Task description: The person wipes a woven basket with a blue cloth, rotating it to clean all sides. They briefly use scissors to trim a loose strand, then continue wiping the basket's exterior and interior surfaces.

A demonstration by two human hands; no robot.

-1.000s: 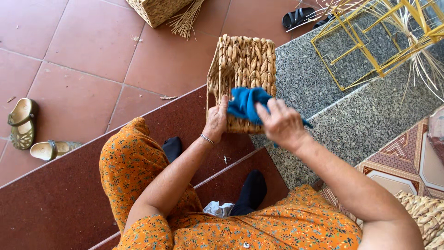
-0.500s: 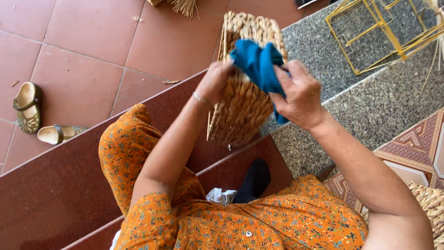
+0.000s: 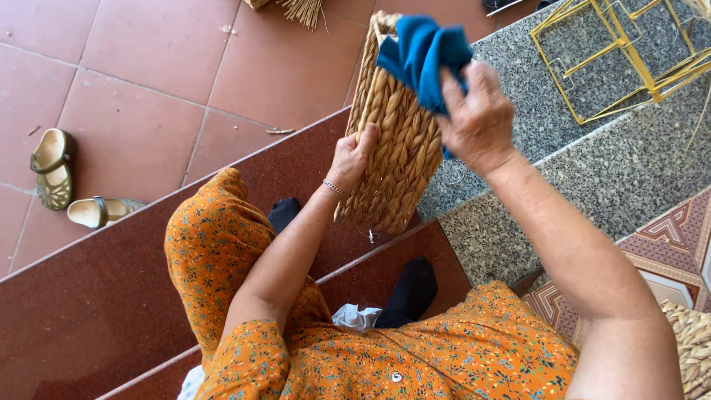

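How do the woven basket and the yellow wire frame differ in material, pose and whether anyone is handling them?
The woven basket is thick braided straw with closed walls; the yellow wire frame is thin open rods. The basket is tilted and gripped by the left hand; the frame lies untouched on the grey stone. Both are box-shaped.

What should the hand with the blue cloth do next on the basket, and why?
Probably draw the blue cloth down along the woven basket's side. The right hand presses the bunched cloth against the basket's top edge, while the left hand steadies the side, tilting it up. The woven side below the cloth lies open to a wipe.
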